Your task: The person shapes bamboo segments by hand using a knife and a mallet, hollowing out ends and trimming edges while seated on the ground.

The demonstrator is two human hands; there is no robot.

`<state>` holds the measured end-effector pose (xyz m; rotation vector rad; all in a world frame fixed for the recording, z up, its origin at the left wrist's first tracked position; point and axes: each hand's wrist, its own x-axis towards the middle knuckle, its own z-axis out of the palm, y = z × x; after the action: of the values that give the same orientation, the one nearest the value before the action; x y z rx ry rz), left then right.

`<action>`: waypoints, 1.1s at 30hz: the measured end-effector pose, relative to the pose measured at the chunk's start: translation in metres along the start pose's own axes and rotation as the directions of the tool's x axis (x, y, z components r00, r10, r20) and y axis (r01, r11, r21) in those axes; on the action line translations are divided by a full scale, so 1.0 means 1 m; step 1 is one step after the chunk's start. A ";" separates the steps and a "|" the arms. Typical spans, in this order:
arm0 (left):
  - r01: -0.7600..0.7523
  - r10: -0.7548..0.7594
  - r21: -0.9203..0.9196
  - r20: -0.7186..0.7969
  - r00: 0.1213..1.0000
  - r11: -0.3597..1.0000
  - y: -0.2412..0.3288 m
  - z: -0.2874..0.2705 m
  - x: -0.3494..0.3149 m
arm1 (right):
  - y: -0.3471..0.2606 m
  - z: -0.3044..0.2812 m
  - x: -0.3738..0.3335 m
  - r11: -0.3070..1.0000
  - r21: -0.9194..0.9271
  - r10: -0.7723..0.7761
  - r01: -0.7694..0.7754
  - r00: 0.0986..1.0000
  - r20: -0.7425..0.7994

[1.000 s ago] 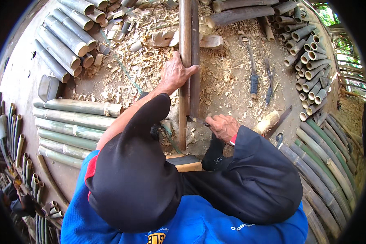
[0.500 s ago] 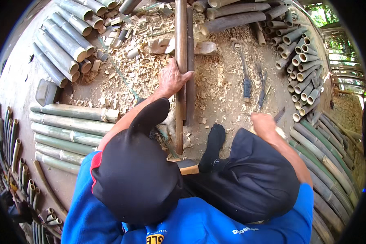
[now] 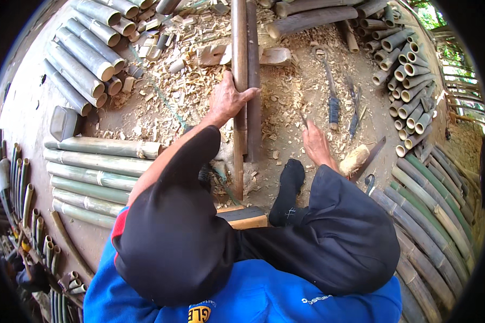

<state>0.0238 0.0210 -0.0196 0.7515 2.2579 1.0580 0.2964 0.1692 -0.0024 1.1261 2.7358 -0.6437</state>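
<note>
My left hand (image 3: 227,101) is wrapped around an upright-looking brown bamboo pole (image 3: 240,48), its thumb laid across the front. A second, darker bamboo length (image 3: 253,124) lies close along the pole's right side. Both cross a pale wooden block (image 3: 275,56) among the shavings. To the right, above my knee, my right hand (image 3: 315,144) is closed on a thin dark pointed thing (image 3: 303,119); only its tip shows, so its kind is unclear. Beside that wrist lies a knife with a thick pale wooden handle (image 3: 354,160) and a dark blade (image 3: 373,152).
A long tool with a black-wrapped handle (image 3: 334,113) and thinner dark tools (image 3: 354,110) lie on the ground. Stacked bamboo lengths (image 3: 99,157) lie at left, cut tubes (image 3: 86,51) at back left, more tubes (image 3: 412,86) at right. Wood chips (image 3: 191,32) cover the ground.
My right hand has moved left and forward, away from the wooden-handled knife, and a thin dark tip now shows at its fingers. My left hand keeps its grip on the pole.
</note>
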 end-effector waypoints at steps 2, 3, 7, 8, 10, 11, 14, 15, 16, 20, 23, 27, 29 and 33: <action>-0.009 0.007 -0.056 -0.035 0.999 0.998 -0.009 0.002 -0.004 | -0.009 -0.001 0.008 0.989 0.150 -0.015 0.013 1.000 0.007; -0.032 0.028 -0.066 -0.060 0.998 0.997 -0.007 0.002 -0.005 | -0.018 -0.015 0.014 0.960 0.280 -0.015 0.016 1.000 -0.007; -0.014 0.012 -0.041 -0.054 0.998 0.999 0.003 -0.002 -0.007 | -0.061 -0.058 0.059 0.903 0.425 -0.108 0.068 0.992 0.070; -0.004 0.003 -0.043 -0.034 0.999 0.999 0.008 -0.003 -0.007 | -0.063 -0.064 0.072 0.929 0.337 -0.187 0.154 0.980 0.067; -0.009 0.009 -0.017 -0.034 0.999 1.000 0.003 -0.003 -0.007 | -0.083 -0.071 0.095 0.917 0.277 -0.321 0.286 0.943 0.089; -0.026 0.026 0.003 -0.028 0.999 1.000 0.004 -0.004 -0.006 | -0.093 -0.077 0.101 0.887 0.211 -0.440 0.411 0.891 0.112; 0.002 -0.002 0.030 -0.012 1.000 1.000 0.007 -0.001 -0.015 | -0.109 -0.077 0.107 0.843 0.053 -0.537 0.536 0.830 0.148; -0.003 0.004 0.053 -0.014 1.000 0.999 0.006 0.000 -0.020 | -0.114 -0.075 0.107 0.777 -0.027 -0.618 0.629 0.771 0.153; 0.022 -0.023 0.043 0.025 0.999 0.999 0.005 0.001 -0.023 | -0.117 -0.077 0.103 0.776 -0.097 -0.607 0.623 0.780 0.152; 0.054 -0.055 0.038 0.019 0.998 0.998 0.003 0.005 -0.026 | -0.114 -0.068 0.104 0.719 -0.119 -0.676 0.684 0.729 0.106; 0.054 -0.056 0.037 0.042 0.998 0.998 0.003 0.006 -0.027 | -0.117 -0.068 0.101 0.717 -0.153 -0.676 0.680 0.732 0.087; 0.067 -0.070 0.041 0.060 0.996 0.997 0.004 0.005 -0.026 | -0.133 -0.074 0.094 0.779 -0.252 -0.521 0.575 0.816 0.250; 0.070 -0.071 0.015 0.079 0.994 0.997 0.003 0.002 -0.025 | -0.124 -0.072 0.099 0.742 -0.304 -0.540 0.597 0.802 0.256; 0.057 -0.053 -0.058 0.063 0.997 0.997 -0.009 0.010 -0.021 | -0.030 -0.100 0.104 0.568 -0.693 -0.128 0.443 0.880 0.457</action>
<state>0.0428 0.0074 -0.0281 0.6839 2.1730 1.0569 0.2060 0.2602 0.0712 0.2866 2.4085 0.3420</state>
